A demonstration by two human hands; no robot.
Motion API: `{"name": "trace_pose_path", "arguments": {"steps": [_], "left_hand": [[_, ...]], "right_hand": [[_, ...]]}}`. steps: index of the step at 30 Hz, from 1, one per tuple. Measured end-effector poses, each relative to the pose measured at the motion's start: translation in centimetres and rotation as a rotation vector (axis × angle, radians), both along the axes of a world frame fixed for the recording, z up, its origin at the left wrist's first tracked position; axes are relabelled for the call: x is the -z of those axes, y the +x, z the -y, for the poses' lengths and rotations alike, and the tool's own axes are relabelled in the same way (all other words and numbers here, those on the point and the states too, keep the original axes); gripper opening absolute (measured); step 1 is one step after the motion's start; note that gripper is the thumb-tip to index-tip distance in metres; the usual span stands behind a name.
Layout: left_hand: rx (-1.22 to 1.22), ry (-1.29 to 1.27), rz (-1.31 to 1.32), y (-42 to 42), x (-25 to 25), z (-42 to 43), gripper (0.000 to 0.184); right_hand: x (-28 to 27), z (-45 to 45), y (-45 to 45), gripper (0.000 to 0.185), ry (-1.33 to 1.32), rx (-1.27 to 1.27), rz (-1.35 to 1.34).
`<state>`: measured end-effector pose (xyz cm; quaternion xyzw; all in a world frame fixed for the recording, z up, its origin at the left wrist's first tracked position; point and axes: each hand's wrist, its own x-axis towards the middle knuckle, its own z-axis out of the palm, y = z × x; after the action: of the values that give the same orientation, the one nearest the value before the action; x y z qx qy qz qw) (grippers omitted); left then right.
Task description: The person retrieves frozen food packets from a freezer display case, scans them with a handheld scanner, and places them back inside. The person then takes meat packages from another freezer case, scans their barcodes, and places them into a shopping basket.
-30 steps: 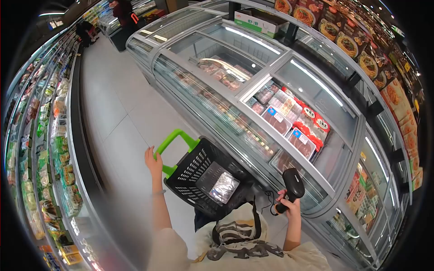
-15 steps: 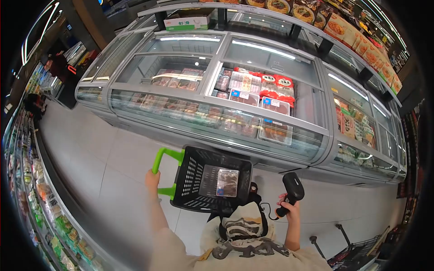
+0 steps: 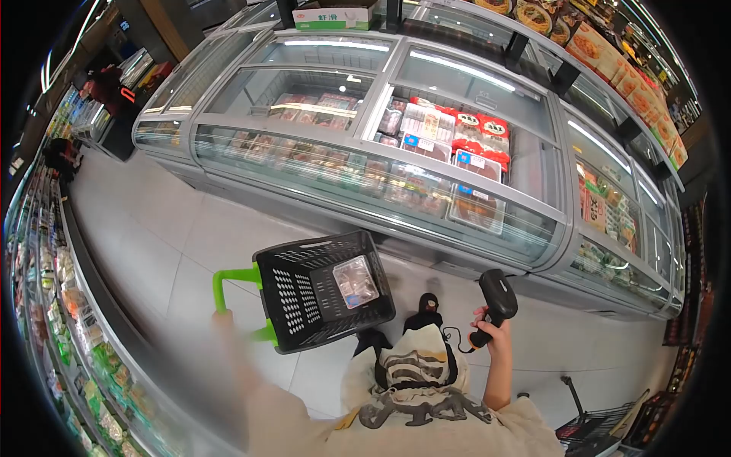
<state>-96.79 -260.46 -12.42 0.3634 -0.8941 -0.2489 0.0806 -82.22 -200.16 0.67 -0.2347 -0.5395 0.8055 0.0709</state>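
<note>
My left hand [image 3: 225, 323], smeared by motion, is closed around the green handle [image 3: 218, 286] of a black shopping basket [image 3: 293, 301]. Inside the basket, a clear-topped tray of packaged food [image 3: 355, 282] lies against the far side. On the right, my right hand [image 3: 492, 333] grips a black handheld barcode scanner [image 3: 496, 297] by its handle, head upward. A thin dark cord [image 3: 457, 340] hangs from the scanner's grip toward my body.
A long glass-topped chest freezer [image 3: 365, 171] holding packed meat trays [image 3: 476, 206] and red bags [image 3: 481, 133] runs across the front. Stocked shelves [image 3: 84, 335] line the left. A dark wire cart [image 3: 598, 423] stands at lower right. People [image 3: 106, 87] are far left.
The basket has swung left and turned, with my left hand on its handle. The food tray inside sits tilted now. My right hand still holds the scanner in nearly the same place.
</note>
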Motion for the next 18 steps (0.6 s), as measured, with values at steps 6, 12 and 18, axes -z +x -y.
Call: {"name": "trace_pose_path", "arguments": {"steps": [6,12,18], "left_hand": [[-0.27,0.246,-0.159,6.8,0.0,2.5,0.017],[-0.556,0.768,-0.443,14.7,3.5,1.8,0.013],[-0.975,1.259,-0.663,15.5,4.1,-9.9,0.014]], "right_hand": [[0.1,0.4,-0.9,0.051,-0.025,0.011,-0.012],[1.0,2.2,-2.5,0.05,-0.071,-0.036,0.006],[0.8,3.0,-4.2,0.049,-0.043,-0.104,0.017]]}}
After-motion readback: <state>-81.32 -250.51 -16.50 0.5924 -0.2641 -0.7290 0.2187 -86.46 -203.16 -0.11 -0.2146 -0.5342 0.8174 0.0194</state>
